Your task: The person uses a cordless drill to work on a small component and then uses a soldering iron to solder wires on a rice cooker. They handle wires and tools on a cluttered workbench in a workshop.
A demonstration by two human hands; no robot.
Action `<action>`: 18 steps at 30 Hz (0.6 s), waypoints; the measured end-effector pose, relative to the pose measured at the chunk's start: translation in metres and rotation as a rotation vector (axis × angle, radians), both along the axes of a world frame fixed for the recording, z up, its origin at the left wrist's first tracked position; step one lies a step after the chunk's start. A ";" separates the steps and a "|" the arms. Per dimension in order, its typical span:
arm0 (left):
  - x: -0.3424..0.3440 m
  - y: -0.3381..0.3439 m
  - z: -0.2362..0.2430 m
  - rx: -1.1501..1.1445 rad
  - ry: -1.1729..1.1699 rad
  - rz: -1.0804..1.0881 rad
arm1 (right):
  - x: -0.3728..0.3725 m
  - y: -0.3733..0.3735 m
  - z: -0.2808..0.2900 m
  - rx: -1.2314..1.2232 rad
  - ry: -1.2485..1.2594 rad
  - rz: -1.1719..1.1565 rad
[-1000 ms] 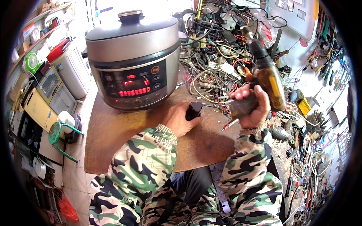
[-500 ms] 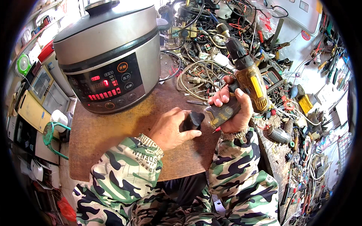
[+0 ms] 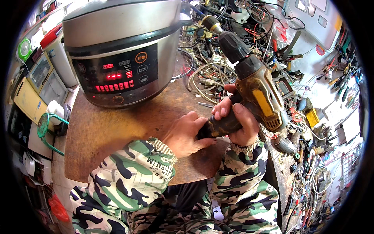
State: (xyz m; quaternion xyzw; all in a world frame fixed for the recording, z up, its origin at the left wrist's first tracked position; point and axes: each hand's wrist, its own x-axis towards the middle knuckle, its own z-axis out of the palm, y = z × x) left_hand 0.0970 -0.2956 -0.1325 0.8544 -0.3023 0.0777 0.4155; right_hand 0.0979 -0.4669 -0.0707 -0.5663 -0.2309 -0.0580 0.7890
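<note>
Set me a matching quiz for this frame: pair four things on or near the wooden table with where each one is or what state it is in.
Things:
1. cordless drill
2. electric cooker
3. left hand
4. tangle of wires

States:
A. red display lit
B. at the butt of the drill's grip
C. piled right of the cooker
D. gripped in the right hand, chuck pointing away

Pairs: 1-D, 2-A, 3-B, 4-C

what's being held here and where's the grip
A yellow cordless drill: right hand wraps its dark handle, left hand grips the handle's bottom end.
</note>
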 end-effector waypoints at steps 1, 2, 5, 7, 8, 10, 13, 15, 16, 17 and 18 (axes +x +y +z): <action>0.000 0.000 0.000 -0.001 0.008 -0.007 | 0.000 0.000 -0.001 -0.003 -0.012 -0.006; -0.001 0.000 -0.001 0.025 -0.011 0.003 | 0.000 0.000 -0.002 0.009 -0.006 -0.007; -0.004 0.001 0.004 0.105 -0.062 0.022 | -0.002 0.003 -0.001 0.048 0.022 -0.030; -0.008 -0.002 0.010 0.153 -0.071 -0.007 | -0.008 0.000 0.001 0.104 0.060 -0.049; -0.008 -0.004 0.009 0.142 -0.063 -0.036 | -0.011 -0.002 0.003 0.132 0.079 -0.060; -0.009 -0.002 0.007 0.130 -0.046 -0.064 | -0.015 0.003 0.006 0.012 0.099 -0.145; -0.011 -0.002 0.009 0.159 -0.019 -0.111 | -0.022 0.008 0.011 -0.020 0.091 -0.226; -0.012 -0.005 0.007 0.162 -0.012 -0.121 | -0.029 0.007 0.012 -0.035 0.093 -0.259; -0.013 -0.007 0.007 0.164 -0.008 -0.126 | -0.032 0.009 0.012 -0.094 0.090 -0.281; -0.013 -0.008 0.006 0.152 -0.009 -0.134 | -0.035 0.011 0.011 -0.153 0.087 -0.302; -0.013 -0.006 0.005 0.143 -0.009 -0.134 | -0.037 0.014 0.010 -0.210 0.084 -0.315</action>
